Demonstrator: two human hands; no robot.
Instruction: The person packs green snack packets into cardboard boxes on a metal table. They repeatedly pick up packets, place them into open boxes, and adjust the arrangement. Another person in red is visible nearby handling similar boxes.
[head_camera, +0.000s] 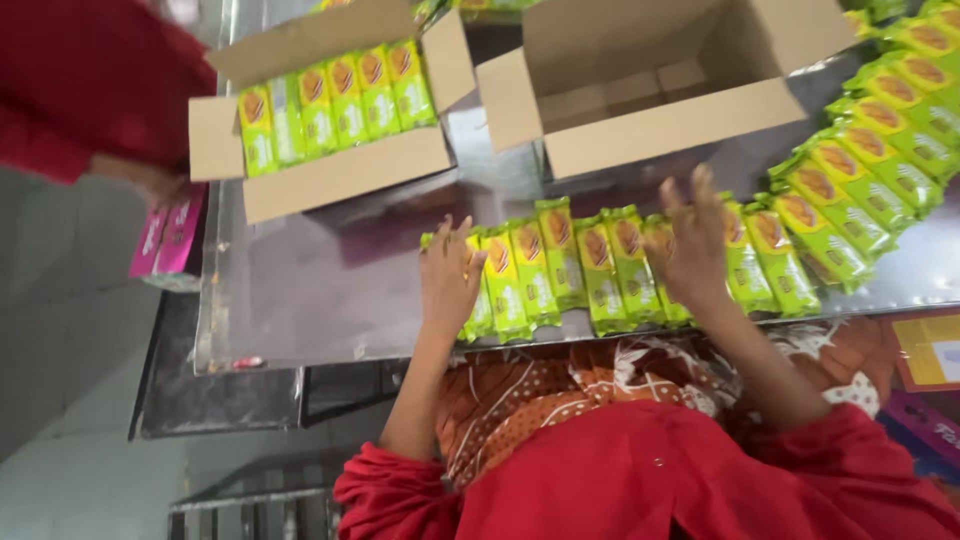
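Note:
A row of green-and-yellow biscuit packets (560, 268) lies side by side along the near edge of a shiny metal table (330, 280). My left hand (450, 278) rests on the left end of that row, fingers spread. Over the packets toward the right of the row my right hand (690, 240) hovers, fingers apart and holding nothing. Behind the row stands an empty cardboard box (650, 85) with its flaps up. A second cardboard box (330, 170) at the left holds a layer of the same packets (335, 100).
More green packets (880, 130) curve away along the table's right side. Another person in a red sleeve (90, 80) stands at the far left, a hand near a pink packet (170, 240). Coloured cartons (930, 350) sit at the right edge.

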